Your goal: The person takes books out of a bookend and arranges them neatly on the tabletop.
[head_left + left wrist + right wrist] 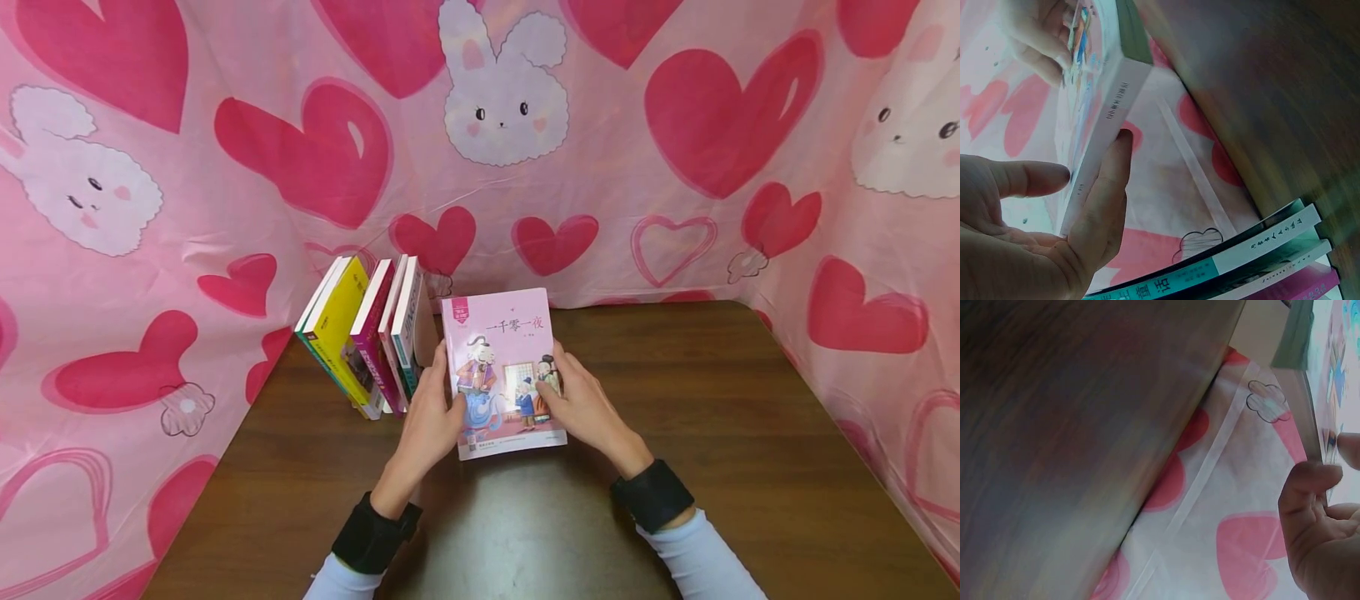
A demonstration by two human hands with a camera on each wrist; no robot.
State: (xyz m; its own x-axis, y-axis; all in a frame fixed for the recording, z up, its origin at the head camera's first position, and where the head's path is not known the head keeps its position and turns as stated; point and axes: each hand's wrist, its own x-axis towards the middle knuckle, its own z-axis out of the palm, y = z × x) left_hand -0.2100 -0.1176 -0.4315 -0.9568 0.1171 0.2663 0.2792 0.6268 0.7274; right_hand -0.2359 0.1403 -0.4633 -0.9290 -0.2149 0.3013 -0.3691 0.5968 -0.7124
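A pink paperback book (pixel 510 375) with illustrated figures on its cover is held up over the table between both hands. My left hand (pixel 431 417) grips its left side, thumb on the cover and fingers behind; in the left wrist view the book's pale spine (pixel 1107 119) lies between thumb and fingers. On the opposite side my right hand (pixel 588 408) pinches the edge, its thumb over the cover. The right wrist view shows curled fingers (pixel 1310 481) at the back of the book. The cover faces the head camera, top edge away from me.
Left of the held book several books stand in a leaning row, among them a yellow book (pixel 337 325), a magenta book (pixel 375 342) and a white-and-teal book (pixel 408 325). They rest on a dark wooden table (pixel 675 500). A pink heart-and-rabbit curtain (pixel 600 167) surrounds the table's far and side edges.
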